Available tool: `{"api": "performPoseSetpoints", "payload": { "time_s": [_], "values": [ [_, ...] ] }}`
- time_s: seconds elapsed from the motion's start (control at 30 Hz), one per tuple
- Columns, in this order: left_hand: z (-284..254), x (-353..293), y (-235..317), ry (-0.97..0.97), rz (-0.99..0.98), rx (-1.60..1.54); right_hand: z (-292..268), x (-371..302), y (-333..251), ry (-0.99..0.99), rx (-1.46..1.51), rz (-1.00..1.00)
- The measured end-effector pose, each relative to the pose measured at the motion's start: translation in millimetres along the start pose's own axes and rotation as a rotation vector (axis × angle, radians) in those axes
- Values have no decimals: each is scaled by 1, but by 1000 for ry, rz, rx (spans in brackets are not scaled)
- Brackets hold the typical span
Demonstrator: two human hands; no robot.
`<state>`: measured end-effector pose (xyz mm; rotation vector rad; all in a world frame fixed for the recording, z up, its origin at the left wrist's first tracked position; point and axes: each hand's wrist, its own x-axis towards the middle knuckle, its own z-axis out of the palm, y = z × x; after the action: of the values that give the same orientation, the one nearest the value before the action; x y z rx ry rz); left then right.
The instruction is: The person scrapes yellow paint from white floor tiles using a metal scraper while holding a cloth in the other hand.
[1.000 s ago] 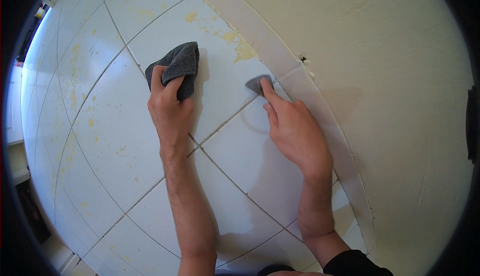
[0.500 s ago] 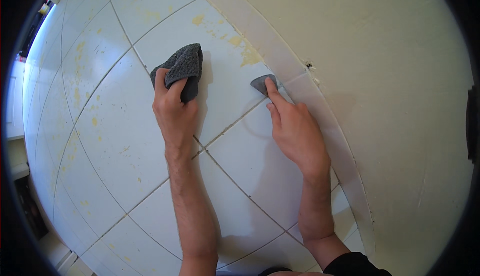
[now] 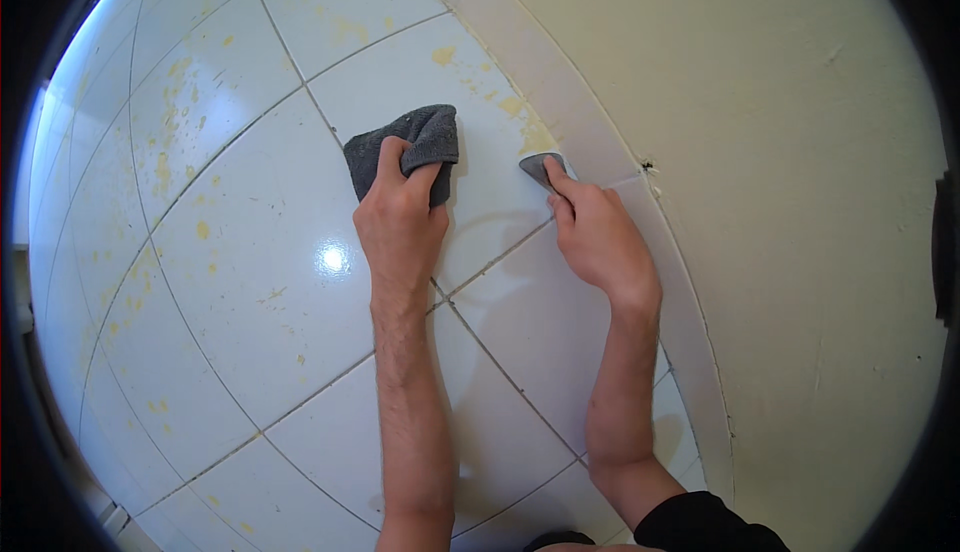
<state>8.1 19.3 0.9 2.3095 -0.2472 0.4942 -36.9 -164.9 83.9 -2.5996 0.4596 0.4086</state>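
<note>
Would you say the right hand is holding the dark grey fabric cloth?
No, the left hand grips the cloth; the right hand holds a flat grey triangular tool.

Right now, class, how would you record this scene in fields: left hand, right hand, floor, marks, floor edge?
Left hand: gripping a bunched dark grey cloth
Right hand: holding a flat grey tool, index finger extended onto it
Floor: white tiles with dark joints
Marks: yellow patches scattered over tiles, one just beyond the tool
Floor edge: pale skirting against a beige wall
</note>
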Motion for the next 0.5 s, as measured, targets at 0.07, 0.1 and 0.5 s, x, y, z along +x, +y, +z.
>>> {"api": "performPoseSetpoints", "payload": {
  "time_s": [0.07,0.1,0.5],
  "values": [
    [1,-2,0,7,-3,1,-1,-2,-1,-25,-13,-8],
    [0,-2,0,-3,-8,2,-1,-2,-2,-44,-12,-26],
    [1,-1,2,-22,-25,-7,15,-1,-16,-31,29,20]
  ]
}}
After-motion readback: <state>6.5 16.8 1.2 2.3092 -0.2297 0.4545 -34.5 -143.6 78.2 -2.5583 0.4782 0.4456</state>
